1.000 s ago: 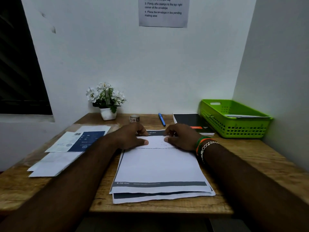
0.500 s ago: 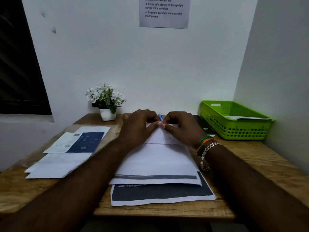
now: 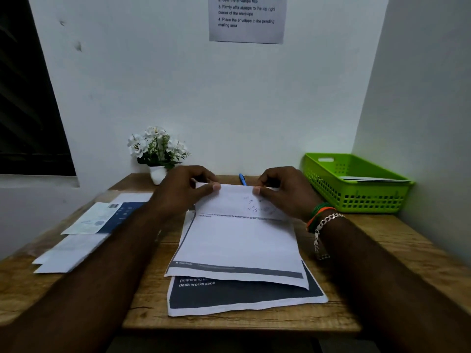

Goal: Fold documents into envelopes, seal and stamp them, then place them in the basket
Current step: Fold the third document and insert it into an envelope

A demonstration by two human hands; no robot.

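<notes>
— Both hands have spread apart along the white printed sheet's (image 3: 239, 240) lifted far edge.
— Grip?
— Left hand (image 3: 183, 192) and right hand (image 3: 285, 192) each pinch it; green plastic basket (image 3: 356, 197) sits right of the right hand.

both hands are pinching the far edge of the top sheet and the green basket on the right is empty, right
Not quite. Both hands, left and right, do pinch the sheet at its far edge, but the basket is not empty: the head view shows white paper already lying inside it.
</notes>
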